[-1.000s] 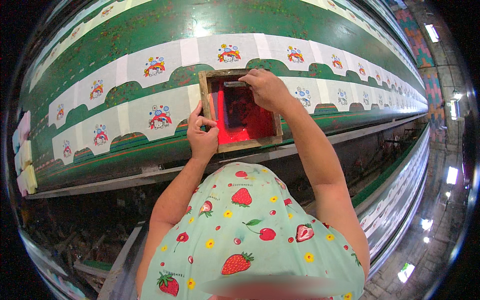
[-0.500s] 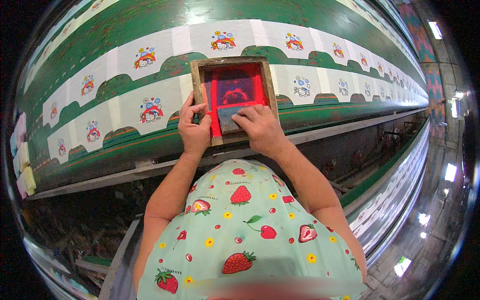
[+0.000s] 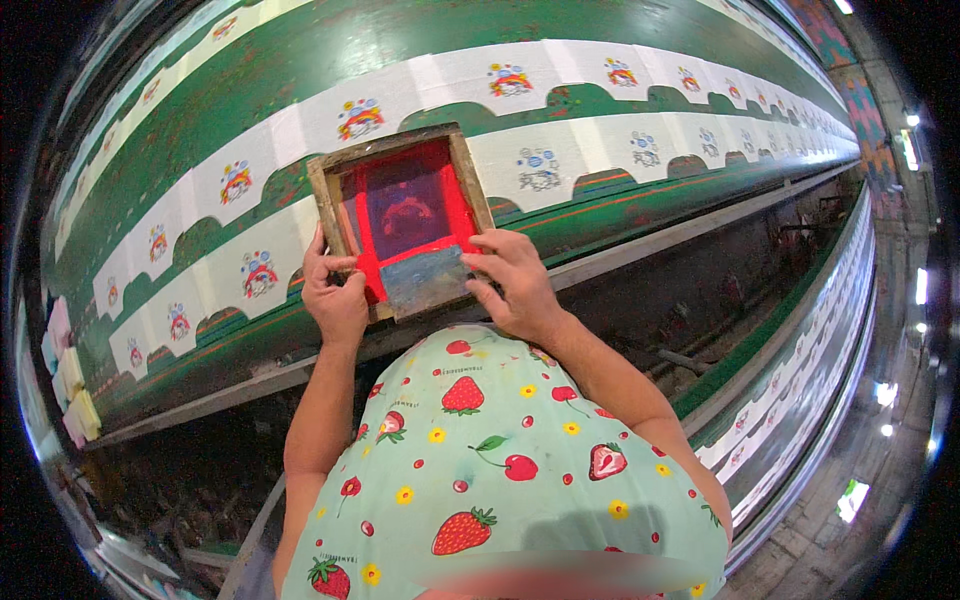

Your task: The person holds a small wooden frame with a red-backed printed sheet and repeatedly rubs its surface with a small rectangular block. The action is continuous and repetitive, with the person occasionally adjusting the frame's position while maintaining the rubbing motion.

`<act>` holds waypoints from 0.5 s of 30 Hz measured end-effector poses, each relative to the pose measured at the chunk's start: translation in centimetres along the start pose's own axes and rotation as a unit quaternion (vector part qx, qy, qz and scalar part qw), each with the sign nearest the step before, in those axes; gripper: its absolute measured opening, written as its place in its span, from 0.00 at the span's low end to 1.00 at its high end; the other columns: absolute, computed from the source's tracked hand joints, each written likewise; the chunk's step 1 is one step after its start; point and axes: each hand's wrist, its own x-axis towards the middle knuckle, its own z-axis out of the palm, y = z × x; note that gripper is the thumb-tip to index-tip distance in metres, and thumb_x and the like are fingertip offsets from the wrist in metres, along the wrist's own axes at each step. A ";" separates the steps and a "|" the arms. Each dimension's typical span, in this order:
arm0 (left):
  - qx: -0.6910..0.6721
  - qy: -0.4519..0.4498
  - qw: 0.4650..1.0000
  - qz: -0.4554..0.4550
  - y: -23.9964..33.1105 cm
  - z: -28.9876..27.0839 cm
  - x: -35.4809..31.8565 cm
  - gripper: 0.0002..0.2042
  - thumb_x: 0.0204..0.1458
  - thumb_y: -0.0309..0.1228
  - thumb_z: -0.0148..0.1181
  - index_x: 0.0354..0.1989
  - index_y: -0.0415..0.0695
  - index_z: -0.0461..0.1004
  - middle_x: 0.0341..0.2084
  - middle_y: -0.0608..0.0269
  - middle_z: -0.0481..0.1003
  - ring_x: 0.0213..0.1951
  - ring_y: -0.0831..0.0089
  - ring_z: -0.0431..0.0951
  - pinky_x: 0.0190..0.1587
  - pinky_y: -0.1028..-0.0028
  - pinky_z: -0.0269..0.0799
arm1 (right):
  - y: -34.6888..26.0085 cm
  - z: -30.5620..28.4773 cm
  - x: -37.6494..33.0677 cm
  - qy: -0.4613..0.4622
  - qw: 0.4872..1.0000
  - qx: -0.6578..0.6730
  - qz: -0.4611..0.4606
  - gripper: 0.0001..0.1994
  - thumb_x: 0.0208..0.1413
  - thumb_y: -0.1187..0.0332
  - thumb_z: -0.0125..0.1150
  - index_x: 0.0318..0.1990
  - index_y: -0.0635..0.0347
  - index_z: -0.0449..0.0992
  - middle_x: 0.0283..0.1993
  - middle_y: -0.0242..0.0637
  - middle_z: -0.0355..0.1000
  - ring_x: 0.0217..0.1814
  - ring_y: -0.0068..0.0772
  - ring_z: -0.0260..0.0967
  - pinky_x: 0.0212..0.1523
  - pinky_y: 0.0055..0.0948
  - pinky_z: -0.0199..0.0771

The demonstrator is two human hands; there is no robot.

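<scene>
A wooden printing frame [image 3: 400, 222] was gripped at its near edge, at twelve o'clock from the body, by the left hand [image 3: 335, 297] and right hand [image 3: 515, 285], fingers curled around it, over white cloth pieces [image 3: 560, 165]. Were the frame shifted by uneven pressure, the print could be smeared.

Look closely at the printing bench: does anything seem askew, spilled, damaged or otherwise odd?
The wooden screen frame sits slightly tilted against the row of white cloth pieces, steadied by the left hand and right hand. The green table shows worn, patchy paint. Nothing looks spilled.
</scene>
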 end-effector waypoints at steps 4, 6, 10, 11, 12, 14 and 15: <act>0.007 -0.004 1.000 0.013 1.5 5.5 -0.8 0.07 0.48 0.15 0.65 0.34 0.38 0.81 0.78 0.35 0.70 0.79 0.48 0.71 0.78 0.59 0.64 | 4.6 -3.0 -2.7 0.085 0.990 0.051 0.104 0.21 0.58 0.76 0.77 0.60 0.59 0.84 0.64 0.52 0.80 0.68 0.59 0.77 0.71 0.52 0.76; -0.009 -0.009 1.000 -0.007 2.0 9.1 -1.3 0.08 0.47 0.15 0.65 0.35 0.39 0.81 0.78 0.34 0.70 0.78 0.48 0.71 0.78 0.59 0.64 | 6.8 -4.9 -3.9 0.098 0.985 0.069 0.121 0.21 0.58 0.76 0.76 0.60 0.59 0.84 0.65 0.51 0.80 0.69 0.58 0.77 0.71 0.51 0.76; -0.002 -0.013 0.999 0.037 3.0 15.6 -1.9 0.09 0.46 0.16 0.66 0.35 0.40 0.83 0.77 0.33 0.70 0.78 0.48 0.71 0.78 0.58 0.62 | 11.1 -9.0 -5.6 0.108 0.983 0.068 0.129 0.22 0.57 0.77 0.76 0.60 0.59 0.83 0.66 0.50 0.80 0.71 0.56 0.76 0.73 0.49 0.74; -0.010 -0.014 0.999 0.037 3.3 17.0 -2.2 0.09 0.46 0.16 0.66 0.35 0.40 0.83 0.77 0.33 0.70 0.78 0.48 0.71 0.79 0.58 0.61 | 12.1 -9.9 -5.9 0.108 0.984 0.064 0.129 0.22 0.57 0.77 0.76 0.60 0.59 0.83 0.67 0.50 0.80 0.71 0.56 0.76 0.73 0.49 0.74; -0.027 -0.010 0.999 0.027 3.6 18.3 -2.5 0.08 0.46 0.15 0.65 0.35 0.40 0.82 0.77 0.33 0.70 0.78 0.48 0.71 0.78 0.59 0.62 | 13.0 -11.0 -6.3 0.104 0.984 0.066 0.126 0.22 0.57 0.77 0.76 0.60 0.60 0.83 0.67 0.50 0.80 0.71 0.56 0.76 0.73 0.49 0.74; -0.041 -0.005 0.999 0.009 4.1 20.2 -2.9 0.08 0.47 0.15 0.65 0.34 0.40 0.82 0.78 0.34 0.70 0.78 0.49 0.72 0.77 0.60 0.64 | 14.3 -12.4 -6.6 0.099 0.984 0.078 0.128 0.22 0.58 0.77 0.76 0.61 0.60 0.83 0.67 0.49 0.80 0.71 0.55 0.76 0.74 0.49 0.73; -0.049 -0.001 0.999 0.001 4.4 20.8 -3.0 0.08 0.47 0.14 0.65 0.34 0.40 0.82 0.78 0.34 0.70 0.78 0.49 0.72 0.77 0.60 0.65 | 14.8 -12.9 -6.8 0.096 0.984 0.084 0.128 0.22 0.58 0.77 0.76 0.61 0.60 0.83 0.67 0.49 0.80 0.71 0.55 0.76 0.74 0.49 0.73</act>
